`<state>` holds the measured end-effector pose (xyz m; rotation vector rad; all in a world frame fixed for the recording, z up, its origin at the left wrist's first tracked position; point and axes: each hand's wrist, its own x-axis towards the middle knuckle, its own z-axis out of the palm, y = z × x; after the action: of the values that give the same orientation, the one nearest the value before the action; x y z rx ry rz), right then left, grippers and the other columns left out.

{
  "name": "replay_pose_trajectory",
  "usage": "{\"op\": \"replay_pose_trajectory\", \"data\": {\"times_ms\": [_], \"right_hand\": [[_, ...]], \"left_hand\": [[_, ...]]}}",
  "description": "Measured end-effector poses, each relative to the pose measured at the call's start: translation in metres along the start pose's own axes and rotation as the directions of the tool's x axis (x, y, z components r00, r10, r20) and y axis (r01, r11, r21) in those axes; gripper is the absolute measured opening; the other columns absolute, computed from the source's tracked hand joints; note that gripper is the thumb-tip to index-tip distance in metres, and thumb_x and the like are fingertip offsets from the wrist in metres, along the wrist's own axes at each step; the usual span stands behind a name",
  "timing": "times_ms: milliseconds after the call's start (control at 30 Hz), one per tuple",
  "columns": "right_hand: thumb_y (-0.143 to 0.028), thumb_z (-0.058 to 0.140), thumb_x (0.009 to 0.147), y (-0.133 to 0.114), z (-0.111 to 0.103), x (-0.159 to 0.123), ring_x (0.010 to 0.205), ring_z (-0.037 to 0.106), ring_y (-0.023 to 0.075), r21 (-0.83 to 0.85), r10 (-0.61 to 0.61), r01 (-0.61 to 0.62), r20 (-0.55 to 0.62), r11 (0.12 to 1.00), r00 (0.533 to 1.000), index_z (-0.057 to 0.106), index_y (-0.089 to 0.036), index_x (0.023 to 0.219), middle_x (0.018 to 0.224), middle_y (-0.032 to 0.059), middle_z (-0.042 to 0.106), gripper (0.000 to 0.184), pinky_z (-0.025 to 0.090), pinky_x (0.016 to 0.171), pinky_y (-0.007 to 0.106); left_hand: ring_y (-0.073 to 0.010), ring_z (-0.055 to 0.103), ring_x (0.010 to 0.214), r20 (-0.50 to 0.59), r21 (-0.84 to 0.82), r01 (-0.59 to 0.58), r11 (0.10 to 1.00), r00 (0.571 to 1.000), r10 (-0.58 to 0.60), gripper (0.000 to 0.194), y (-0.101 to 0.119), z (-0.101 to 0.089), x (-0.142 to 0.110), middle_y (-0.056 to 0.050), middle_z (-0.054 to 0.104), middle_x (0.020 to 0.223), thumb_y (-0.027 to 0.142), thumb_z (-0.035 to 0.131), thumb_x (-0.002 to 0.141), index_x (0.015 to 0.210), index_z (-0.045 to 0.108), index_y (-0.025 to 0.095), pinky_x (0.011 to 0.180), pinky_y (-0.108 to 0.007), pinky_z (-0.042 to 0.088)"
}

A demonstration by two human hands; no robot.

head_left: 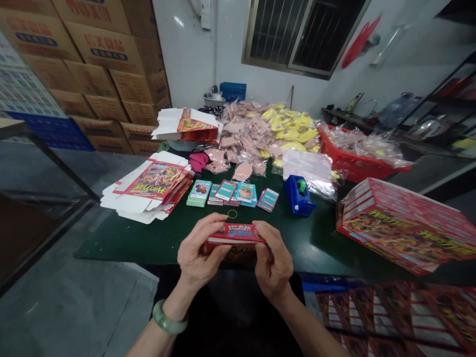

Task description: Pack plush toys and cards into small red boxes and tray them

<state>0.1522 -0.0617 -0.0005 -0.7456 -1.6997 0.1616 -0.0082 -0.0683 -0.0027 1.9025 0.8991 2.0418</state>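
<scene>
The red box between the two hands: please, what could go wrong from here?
The left hand and right hand might dent the red box if they press too hard. Held near the front edge of the green table, it could fall if the grip slips. The thin yellowish ring just beyond might get knocked aside.

Head-height view, forward and down

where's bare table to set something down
Two patches of green tabletop: left of the left hand, in front of the flat cartons; and between the right hand and the red boxes, in front of the blue tape dispenser. Crowded beyond the hands: card stacks, then bagged pink and yellow pieces.
</scene>
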Motion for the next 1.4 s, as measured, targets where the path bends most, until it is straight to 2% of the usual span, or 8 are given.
{"op": "replay_pose_trajectory", "data": {"times_ms": [400,500,667,833,967,1100,1233,1400], "right_hand": [[-0.012,0.046,0.087,0.006,-0.01,0.011,0.099,0.06,0.0171,0.035,0.039,-0.042,0.095,0.999,0.995,0.055,-0.023,0.116,0.108,0.0071,0.062,0.032,0.05,0.084,0.033],[-0.023,0.047,0.087,0.023,-0.032,0.026,0.083,0.063,0.0151,-0.014,0.23,-0.23,0.082,0.973,0.97,0.055,-0.019,0.117,0.106,0.0084,0.06,0.031,0.052,0.07,0.029],[-0.032,0.049,0.085,0.098,-0.086,0.057,0.062,0.056,0.0121,-0.16,0.666,-0.714,-0.269,0.681,0.696,0.059,-0.011,0.105,0.074,0.0012,0.059,0.031,0.047,0.058,0.024],[-0.03,0.058,0.085,0.156,-0.11,0.082,0.077,0.06,0.0139,-0.231,0.875,-0.885,-0.184,0.405,0.448,0.061,-0.012,0.095,0.09,0.0031,0.062,0.021,0.051,0.068,0.029],[-0.033,0.054,0.088,0.171,-0.109,0.097,0.095,0.059,0.0183,-0.218,0.964,-0.956,-0.138,0.195,0.228,0.054,-0.015,0.114,0.112,0.0073,0.057,0.031,0.051,0.08,0.038],[-0.033,0.054,0.088,0.174,-0.104,0.108,0.099,0.058,0.0196,-0.14,0.984,-0.987,-0.153,0.074,0.095,0.053,-0.015,0.116,0.116,0.0081,0.056,0.033,0.05,0.083,0.041],[-0.033,0.053,0.089,0.168,-0.091,0.104,0.098,0.058,0.0194,0.006,0.975,-0.996,-0.207,0.085,0.082,0.052,-0.015,0.117,0.116,0.0082,0.056,0.033,0.05,0.082,0.04],[-0.033,0.053,0.089,0.152,-0.077,0.079,0.097,0.058,0.0189,0.158,0.936,-0.956,-0.292,0.249,0.196,0.053,-0.015,0.116,0.115,0.008,0.056,0.032,0.051,0.081,0.039]], "left_hand": [[-0.0176,0.064,0.09,-0.037,0.116,0.026,0.993,0.999,-0.022,0.038,0.013,0.011,0.0,-0.006,0.064,0.104,0.003,0.07,0.068,0.099,0.057,0.021,0.071,-0.031,0.054],[-0.0163,0.065,0.086,-0.103,0.152,0.055,0.987,0.994,-0.039,0.032,0.014,0.011,0.005,-0.005,0.066,0.098,0.005,0.071,0.068,0.093,0.059,0.02,0.069,-0.027,0.054],[-0.0162,0.063,0.085,-0.222,0.246,0.026,0.969,0.975,0.03,0.041,0.006,0.013,0.012,-0.004,0.065,0.095,0.006,0.072,0.065,0.101,0.059,0.019,0.072,-0.028,0.052],[-0.0151,0.062,0.081,-0.137,0.294,0.009,0.956,0.99,0.033,0.034,-0.007,0.014,0.011,-0.004,0.065,0.092,0.01,0.071,0.067,0.098,0.06,0.018,0.071,-0.026,0.051],[-0.0157,0.062,0.08,-0.131,0.273,0.018,0.962,0.991,0.018,0.033,-0.009,0.012,0.009,-0.003,0.065,0.092,0.012,0.071,0.068,0.098,0.06,0.02,0.071,-0.027,0.052],[-0.0158,0.062,0.082,-0.141,0.26,0.01,0.966,0.99,0.028,0.035,-0.01,0.012,0.009,-0.004,0.066,0.094,0.011,0.071,0.068,0.1,0.06,0.019,0.072,-0.028,0.052],[-0.0162,0.063,0.082,-0.147,0.249,0.025,0.968,0.989,0.013,0.034,-0.012,0.013,0.008,-0.003,0.066,0.093,0.012,0.071,0.068,0.099,0.06,0.02,0.072,-0.028,0.052],[-0.0166,0.063,0.083,-0.164,0.232,0.021,0.972,0.986,0.017,0.035,-0.013,0.014,0.008,-0.004,0.066,0.095,0.011,0.072,0.067,0.099,0.06,0.02,0.073,-0.029,0.052]]}}
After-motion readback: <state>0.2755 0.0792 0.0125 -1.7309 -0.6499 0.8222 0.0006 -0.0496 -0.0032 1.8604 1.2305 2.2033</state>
